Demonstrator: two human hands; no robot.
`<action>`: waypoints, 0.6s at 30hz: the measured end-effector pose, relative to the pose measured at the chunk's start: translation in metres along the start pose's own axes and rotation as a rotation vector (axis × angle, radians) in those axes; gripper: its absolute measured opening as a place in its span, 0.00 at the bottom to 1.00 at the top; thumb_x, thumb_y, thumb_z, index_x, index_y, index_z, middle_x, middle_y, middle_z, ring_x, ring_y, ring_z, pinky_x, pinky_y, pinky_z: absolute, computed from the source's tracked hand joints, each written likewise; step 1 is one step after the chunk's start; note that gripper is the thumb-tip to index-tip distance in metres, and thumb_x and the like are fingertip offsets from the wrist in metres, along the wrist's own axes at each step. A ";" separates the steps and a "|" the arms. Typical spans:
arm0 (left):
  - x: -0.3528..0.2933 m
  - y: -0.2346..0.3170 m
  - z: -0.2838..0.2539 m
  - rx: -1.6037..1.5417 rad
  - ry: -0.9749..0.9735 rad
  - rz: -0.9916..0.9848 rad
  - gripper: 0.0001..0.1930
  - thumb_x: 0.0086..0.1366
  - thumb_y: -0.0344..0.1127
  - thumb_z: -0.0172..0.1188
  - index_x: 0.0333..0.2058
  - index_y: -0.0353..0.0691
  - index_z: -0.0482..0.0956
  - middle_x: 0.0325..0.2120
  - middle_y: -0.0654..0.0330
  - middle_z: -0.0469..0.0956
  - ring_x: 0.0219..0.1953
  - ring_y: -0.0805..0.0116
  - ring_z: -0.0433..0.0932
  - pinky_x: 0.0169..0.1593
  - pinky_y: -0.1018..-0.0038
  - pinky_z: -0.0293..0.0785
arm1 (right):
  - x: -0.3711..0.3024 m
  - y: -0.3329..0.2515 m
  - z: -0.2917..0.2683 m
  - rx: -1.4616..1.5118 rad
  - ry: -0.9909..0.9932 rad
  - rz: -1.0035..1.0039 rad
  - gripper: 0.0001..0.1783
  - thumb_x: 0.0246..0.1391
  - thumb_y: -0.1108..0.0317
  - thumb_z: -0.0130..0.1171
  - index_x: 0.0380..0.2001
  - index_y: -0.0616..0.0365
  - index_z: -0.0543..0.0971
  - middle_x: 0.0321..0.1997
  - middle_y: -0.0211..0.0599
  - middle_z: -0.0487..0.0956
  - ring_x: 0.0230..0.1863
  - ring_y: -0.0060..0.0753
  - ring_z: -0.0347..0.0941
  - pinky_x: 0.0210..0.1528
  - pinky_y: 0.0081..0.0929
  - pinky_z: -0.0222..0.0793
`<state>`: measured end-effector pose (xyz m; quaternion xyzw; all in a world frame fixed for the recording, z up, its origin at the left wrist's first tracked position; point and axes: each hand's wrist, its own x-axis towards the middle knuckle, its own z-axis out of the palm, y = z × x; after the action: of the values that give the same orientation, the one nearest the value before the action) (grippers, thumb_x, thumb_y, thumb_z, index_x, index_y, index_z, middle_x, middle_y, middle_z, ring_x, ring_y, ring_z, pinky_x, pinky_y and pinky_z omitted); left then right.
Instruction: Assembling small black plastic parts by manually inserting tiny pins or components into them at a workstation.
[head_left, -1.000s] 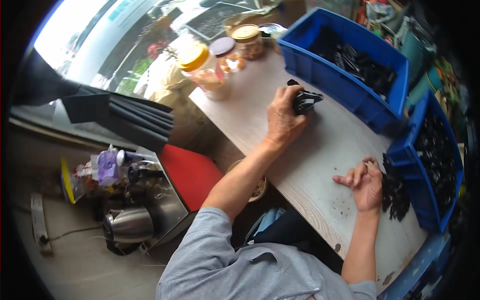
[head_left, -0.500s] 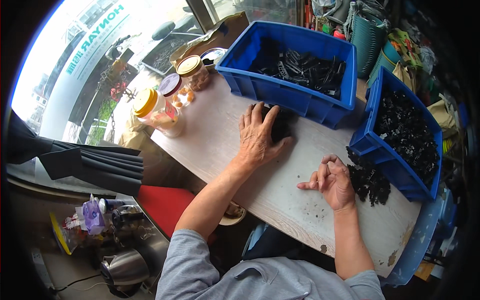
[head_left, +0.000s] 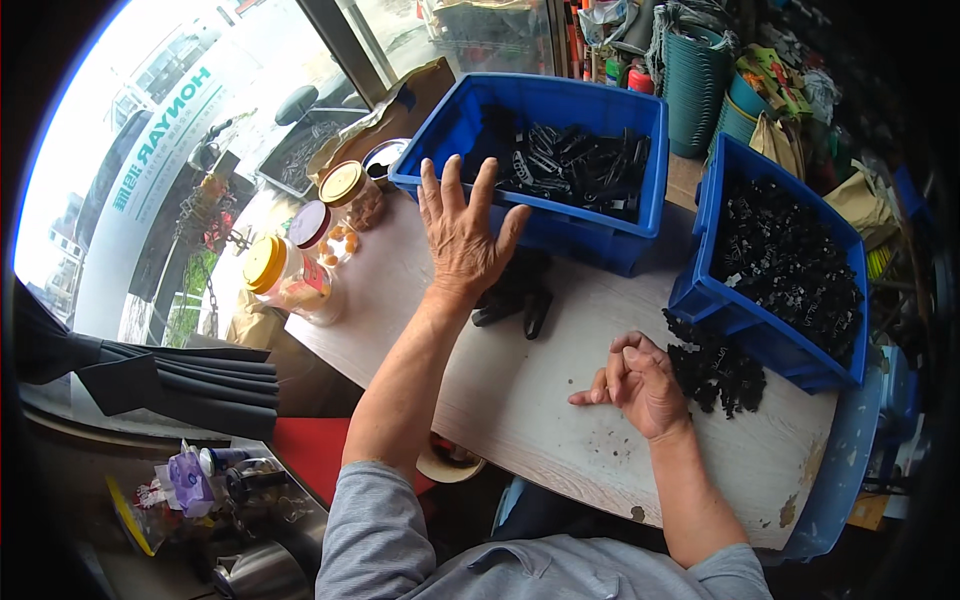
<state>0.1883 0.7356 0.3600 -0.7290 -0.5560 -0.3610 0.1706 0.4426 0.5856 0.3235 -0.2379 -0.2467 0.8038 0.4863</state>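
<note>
My left hand (head_left: 462, 232), fingers spread and holding nothing, hovers in front of the large blue bin (head_left: 580, 232). Under and beside it on the table lies a small pile of black plastic pieces (head_left: 536, 312), partly hidden by the hand. Long black clip-like parts (head_left: 580, 165) fill the bottom of that bin. My right hand (head_left: 645, 385) is turned palm up over the table, its fingers curled in and one finger pointing left. Whatever it may hold is hidden. Just right of it, a heap of small black parts (head_left: 718, 372) rests on the table.
A second blue bin (head_left: 765, 335), full of small black parts, stands at the right. Several lidded jars (head_left: 290, 280) line the far left table edge near the window. Stacked green baskets (head_left: 690, 90) are behind the bins. A metal kettle (head_left: 262, 575) sits lower left.
My left hand has lifted off the black pieces and moved left, uncovering part of the pile. My right hand keeps its pose. The whole view has shifted slightly.
</note>
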 end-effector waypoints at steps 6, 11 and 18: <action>0.031 0.011 -0.009 0.102 -0.153 0.035 0.33 0.63 0.66 0.55 0.55 0.46 0.78 0.54 0.49 0.74 0.64 0.42 0.65 0.70 0.42 0.41 | 0.002 -0.016 -0.016 0.001 0.006 -0.005 0.12 0.64 0.63 0.52 0.45 0.58 0.73 0.19 0.35 0.72 0.30 0.38 0.77 0.48 0.64 0.77; 0.091 0.042 -0.007 -0.224 -0.484 -0.030 0.38 0.59 0.66 0.60 0.60 0.45 0.73 0.54 0.46 0.75 0.57 0.48 0.73 0.59 0.61 0.69 | 0.006 -0.026 -0.025 -0.007 0.026 -0.004 0.11 0.64 0.63 0.50 0.46 0.56 0.73 0.19 0.36 0.71 0.29 0.42 0.76 0.48 0.69 0.75; 0.160 0.060 0.073 -0.073 -1.236 0.065 0.55 0.48 0.65 0.70 0.71 0.53 0.56 0.61 0.45 0.67 0.63 0.44 0.67 0.65 0.58 0.65 | 0.009 -0.037 -0.032 0.011 0.026 0.005 0.10 0.64 0.64 0.50 0.44 0.57 0.74 0.19 0.36 0.71 0.29 0.42 0.77 0.48 0.69 0.75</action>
<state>0.2884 0.8738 0.4341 -0.8252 -0.5169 0.1144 -0.1970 0.4838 0.6137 0.3211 -0.2462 -0.2353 0.8032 0.4888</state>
